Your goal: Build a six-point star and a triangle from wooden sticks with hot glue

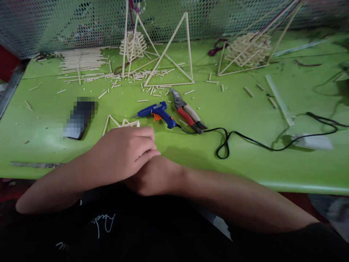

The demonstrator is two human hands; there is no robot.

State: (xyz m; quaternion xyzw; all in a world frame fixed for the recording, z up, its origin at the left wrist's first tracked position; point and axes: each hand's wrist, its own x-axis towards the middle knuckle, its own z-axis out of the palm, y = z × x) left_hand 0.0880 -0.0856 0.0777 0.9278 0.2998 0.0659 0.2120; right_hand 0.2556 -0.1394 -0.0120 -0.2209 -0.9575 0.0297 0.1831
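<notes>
My left hand [125, 149] lies across my right hand [156, 176], close to the table's front edge. Its fingers are pressed together and curl over the back of the right hand. The fingers of my right hand are hidden beneath it. Just behind the left hand is a small frame of thin wooden sticks [108, 123], partly covered by that hand. A blue glue gun [158, 111] with an orange trigger lies beyond the hands, its nozzle pointing left. Beside it is a pair of pruning shears [188, 112] with red and pale handles.
A phone [81, 118] lies at left. Behind stand a triangular stick frame [188, 47] and two stick structures with woven-looking bundles [133, 43], near a pile of sticks [81, 60] and scattered offcuts. A black cord [253, 140] runs right past a white block [313, 142].
</notes>
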